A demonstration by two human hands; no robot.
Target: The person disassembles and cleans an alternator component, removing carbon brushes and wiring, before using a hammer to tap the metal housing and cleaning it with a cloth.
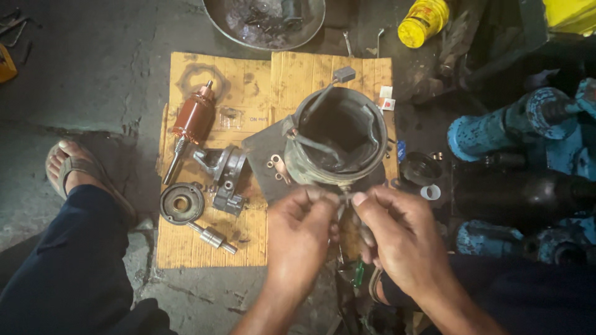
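Head view: my left hand (298, 232) and right hand (397, 232) pinch a thin wire end (343, 197) at the motor housing (338, 144). Armature (194, 121) and end plate (181, 203) lie apart, unassembled.

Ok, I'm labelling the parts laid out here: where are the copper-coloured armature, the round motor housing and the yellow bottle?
armature (194, 119), head view, on its copper-coloured body.
motor housing (372, 162), head view, on its right outer wall.
yellow bottle (424, 20), head view, on its side.

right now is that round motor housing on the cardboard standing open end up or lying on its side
Open end up. The motor housing shows its full circular rim and dark hollow inside, with wires draped over the edge, as it sits on the cardboard.
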